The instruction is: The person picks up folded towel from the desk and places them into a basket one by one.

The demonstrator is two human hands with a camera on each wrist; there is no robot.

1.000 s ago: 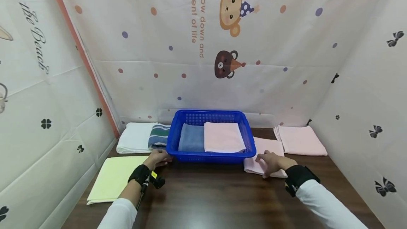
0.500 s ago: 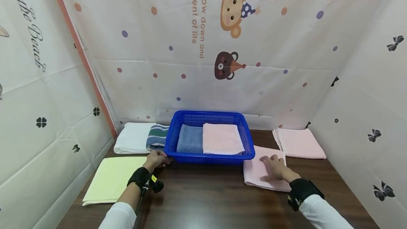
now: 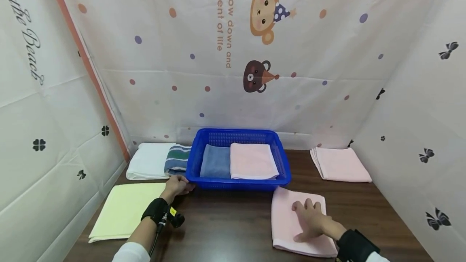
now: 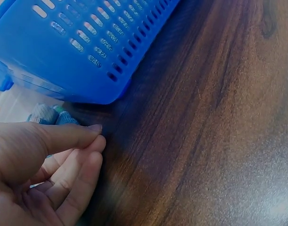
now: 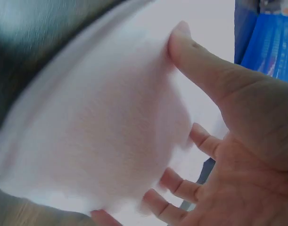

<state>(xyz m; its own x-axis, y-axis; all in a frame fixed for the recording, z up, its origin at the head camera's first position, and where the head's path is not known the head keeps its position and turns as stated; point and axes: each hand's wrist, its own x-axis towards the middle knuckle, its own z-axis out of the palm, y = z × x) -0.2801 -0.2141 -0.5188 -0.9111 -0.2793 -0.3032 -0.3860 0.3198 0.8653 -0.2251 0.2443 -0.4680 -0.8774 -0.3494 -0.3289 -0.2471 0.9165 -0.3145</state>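
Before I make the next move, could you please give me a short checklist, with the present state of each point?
1. Right hand on the near pink towel: ok, it rests spread on top.
2. Firm grip on that towel: cannot tell, no clear pinch shows.
3. That towel folded: ok, it lies folded on the table.
4. Left hand free: ok, it holds nothing, by a corner of the basket.
5. Basket upright: ok, it stands level.
6. Bare floor for one more towel in the basket: probably not ok, the blue towel and another pink towel cover most of it.
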